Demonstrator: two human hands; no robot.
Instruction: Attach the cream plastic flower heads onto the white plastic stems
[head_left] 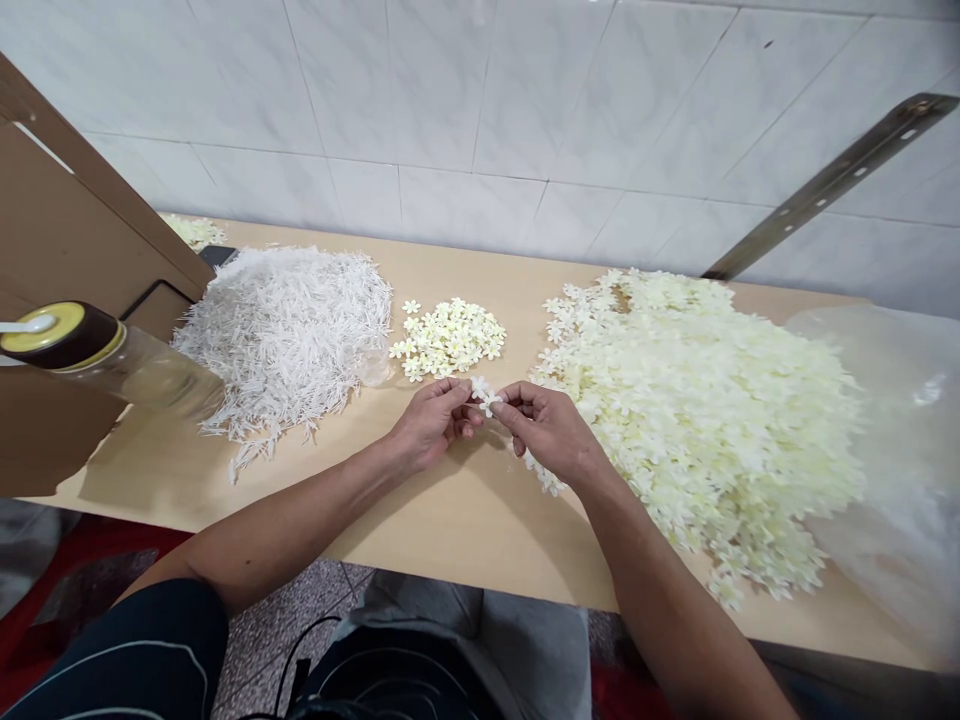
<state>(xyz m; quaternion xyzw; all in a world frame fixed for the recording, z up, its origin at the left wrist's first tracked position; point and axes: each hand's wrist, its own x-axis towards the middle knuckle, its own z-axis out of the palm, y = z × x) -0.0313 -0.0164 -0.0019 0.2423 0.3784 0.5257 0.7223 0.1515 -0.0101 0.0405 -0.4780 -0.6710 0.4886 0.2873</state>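
Your left hand [431,425] and your right hand [547,430] meet above the middle of the tabletop [465,520], a little nearer to its front edge. The fingertips of both hands are pinched together on one small cream flower [485,395], which is held between them; it seems that a thin white piece is in it, but this is too small to tell. Just behind your hands lies a small pile of flowers [448,338]. Toward the left edge is a heap of white sticks [289,330]. Toward the right edge spreads a big heap of cream flowers [697,420], touching your right wrist.
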